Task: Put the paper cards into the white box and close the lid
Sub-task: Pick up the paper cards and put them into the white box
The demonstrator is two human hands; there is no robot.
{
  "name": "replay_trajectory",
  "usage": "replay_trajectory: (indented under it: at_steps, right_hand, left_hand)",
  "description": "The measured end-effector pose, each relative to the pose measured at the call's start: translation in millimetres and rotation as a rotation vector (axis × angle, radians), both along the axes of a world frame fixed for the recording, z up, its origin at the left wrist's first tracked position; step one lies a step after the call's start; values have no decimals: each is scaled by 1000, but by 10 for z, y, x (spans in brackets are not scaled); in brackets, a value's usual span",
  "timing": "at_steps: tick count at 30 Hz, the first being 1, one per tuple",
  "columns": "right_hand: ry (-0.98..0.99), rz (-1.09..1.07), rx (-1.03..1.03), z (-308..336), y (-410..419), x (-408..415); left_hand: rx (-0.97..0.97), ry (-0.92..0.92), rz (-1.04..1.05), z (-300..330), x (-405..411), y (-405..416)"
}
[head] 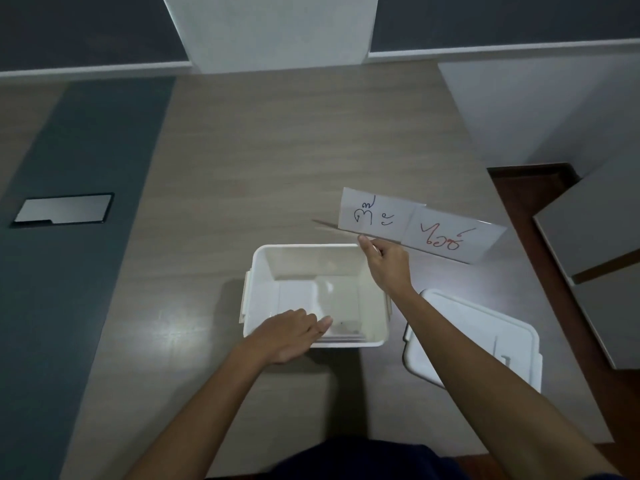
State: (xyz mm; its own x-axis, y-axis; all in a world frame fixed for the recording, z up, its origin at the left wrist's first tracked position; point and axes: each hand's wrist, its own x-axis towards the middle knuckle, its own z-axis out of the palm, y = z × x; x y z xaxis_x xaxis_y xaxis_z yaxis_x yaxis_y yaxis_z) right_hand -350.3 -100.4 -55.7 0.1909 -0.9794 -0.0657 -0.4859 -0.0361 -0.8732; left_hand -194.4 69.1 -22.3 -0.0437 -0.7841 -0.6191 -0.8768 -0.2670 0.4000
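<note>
An open white box (262,268) stands on the table in front of me, with some flat cards lying on its floor. My left hand (289,334) rests on the box's near rim, fingers reaching inside, holding nothing that I can see. My right hand (388,266) is raised above the box's far right corner and pinches paper cards (415,225) by their lower edge; one shows blue writing, one red. The white lid (485,336) lies flat on the table to the right of the box, partly hidden by my right forearm.
The wooden table (277,150) has a dark grey strip on the left with a metal cable hatch (64,212). The table's right edge runs diagonally past the lid; grey chair seats (595,230) stand beyond it. A white wall panel is at the far side.
</note>
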Motion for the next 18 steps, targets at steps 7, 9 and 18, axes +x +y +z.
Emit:
replay_trajectory:
  at_steps: [7, 9, 18]
  right_hand:
    - [110, 27, -8, 32, -200, -5]
    - [145, -4, -75, 111, -339, 51]
    - [861, 195, -123, 159, -1303, 268]
  left_hand:
    - [-538, 102, 305, 82, 234, -158]
    - [-762, -42, 463, 8, 370, -204]
    - [-456, 371, 944, -251, 501, -160]
